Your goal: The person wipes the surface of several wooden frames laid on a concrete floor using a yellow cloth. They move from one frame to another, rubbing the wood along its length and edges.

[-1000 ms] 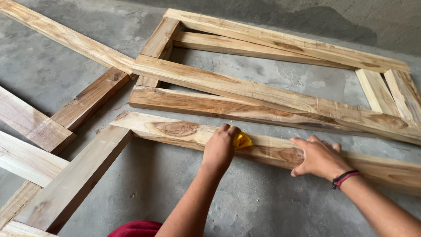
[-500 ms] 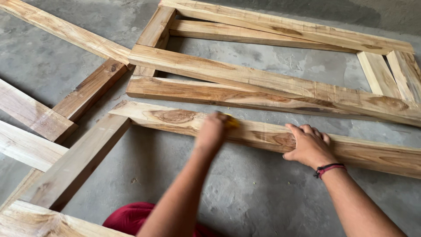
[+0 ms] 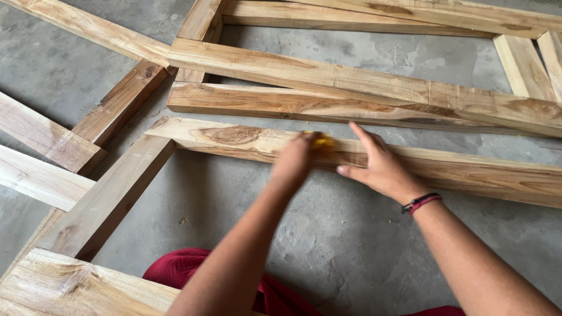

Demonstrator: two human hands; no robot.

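I see a grey concrete floor [image 3: 363,228] running under everything. Toward twelve o'clock two long timber rails [image 3: 328,88] lie side by side, the upper one overlapping the lower. Beyond them sits a rectangular wooden frame [image 3: 527,64], its far edge cut off by the top of view. At nine o'clock several loose planks [image 3: 41,158] fan outward. At seven o'clock I make out a pale board end [image 3: 70,287], and red cloth [image 3: 175,272] shows at six o'clock
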